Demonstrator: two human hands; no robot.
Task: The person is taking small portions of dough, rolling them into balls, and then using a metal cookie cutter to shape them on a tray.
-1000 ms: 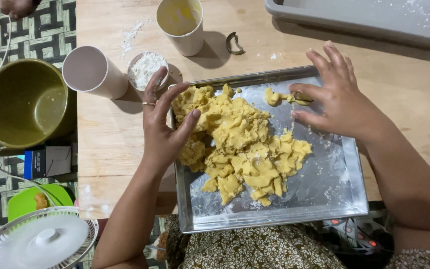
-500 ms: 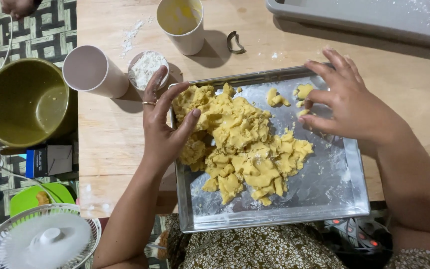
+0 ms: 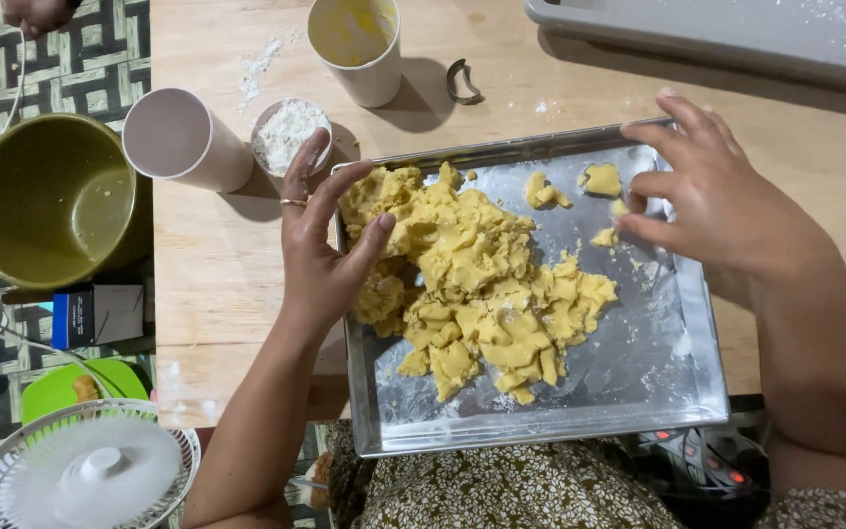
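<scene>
A heap of crumbly yellow dough [image 3: 482,284] lies in a shiny metal baking tray [image 3: 678,382] on a wooden table. My left hand [image 3: 320,245], with a ring on one finger, rests with spread fingers against the left side of the heap. My right hand [image 3: 712,201] hovers over the tray's upper right corner, fingers curled toward small loose dough bits [image 3: 599,179] there. It is not clear whether those fingertips pinch a crumb.
Above the tray stand a white cup with yellow liquid [image 3: 354,44], an empty white cup [image 3: 178,137], a small bowl of flour [image 3: 286,132] and a metal cutter [image 3: 462,83]. A second tray [image 3: 736,34] sits top right. An olive pot [image 3: 46,201], fan [image 3: 85,470] and green plate [image 3: 75,387] lie left.
My right hand has slid from the dough's right side up toward the tray's top right corner, by the loose bits. My left hand has stayed against the heap.
</scene>
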